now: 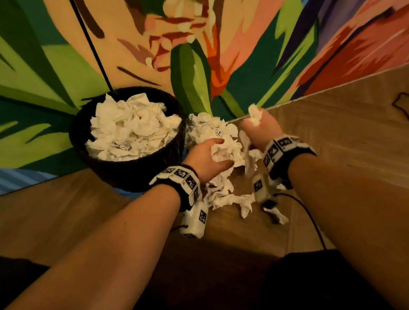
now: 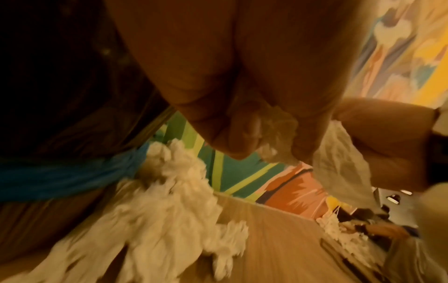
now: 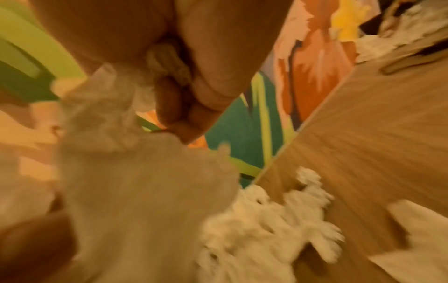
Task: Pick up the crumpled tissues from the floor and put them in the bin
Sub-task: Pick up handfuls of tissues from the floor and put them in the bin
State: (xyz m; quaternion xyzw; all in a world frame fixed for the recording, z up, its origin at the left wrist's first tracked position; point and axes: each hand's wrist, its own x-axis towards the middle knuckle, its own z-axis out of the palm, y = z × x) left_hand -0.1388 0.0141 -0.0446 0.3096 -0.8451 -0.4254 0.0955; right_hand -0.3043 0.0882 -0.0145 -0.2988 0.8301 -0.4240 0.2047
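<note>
A black round bin (image 1: pixel 135 168) stands on the floor by the painted wall, heaped with white crumpled tissues (image 1: pixel 132 129). To its right lies a pile of loose tissues (image 1: pixel 211 127), and more tissues (image 1: pixel 229 197) trail toward me on the wood floor. My left hand (image 1: pixel 208 158) grips a wad of tissue (image 1: pixel 225 153) just right of the bin. In the left wrist view its curled fingers (image 2: pixel 232 134) clamp the tissue (image 2: pixel 278 130). My right hand (image 1: pixel 260 127) is raised and holds a tissue (image 1: pixel 254 116), with a strip hanging below. The right wrist view shows that fist (image 3: pixel 184 107) closed on the tissue (image 3: pixel 116 122).
A colourful mural wall (image 1: pixel 213 42) rises right behind the bin and meets the wood floor (image 1: pixel 344 130). A dark cable (image 1: pixel 313 222) runs from my right wrist camera across the floor. A dark outlined object (image 1: pixel 407 110) lies at the far right.
</note>
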